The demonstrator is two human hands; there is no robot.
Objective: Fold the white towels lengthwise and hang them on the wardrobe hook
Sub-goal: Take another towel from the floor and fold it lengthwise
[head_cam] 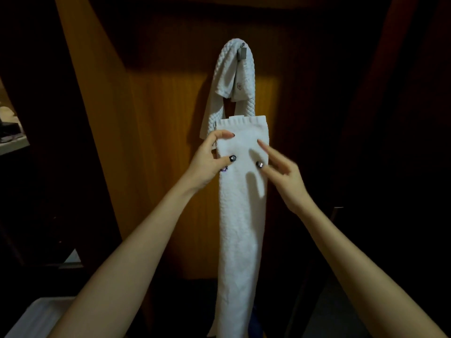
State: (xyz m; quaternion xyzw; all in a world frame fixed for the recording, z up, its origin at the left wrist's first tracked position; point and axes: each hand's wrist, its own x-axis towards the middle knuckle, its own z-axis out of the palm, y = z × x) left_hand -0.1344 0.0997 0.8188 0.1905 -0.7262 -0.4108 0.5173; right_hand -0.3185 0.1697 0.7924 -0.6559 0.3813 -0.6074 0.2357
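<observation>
A long white towel, folded into a narrow strip, hangs in front of the wooden wardrobe panel. My left hand grips its upper left edge, thumb on the front and fingers curled round the edge. My right hand touches the towel's upper right edge with loosely spread fingers. Above, other white towels are draped over a metal hook and hang down both sides.
A dark opening with a shelf lies at the far left. A pale bin or tray sits at the bottom left. Dark wardrobe surfaces flank the lit panel on the right.
</observation>
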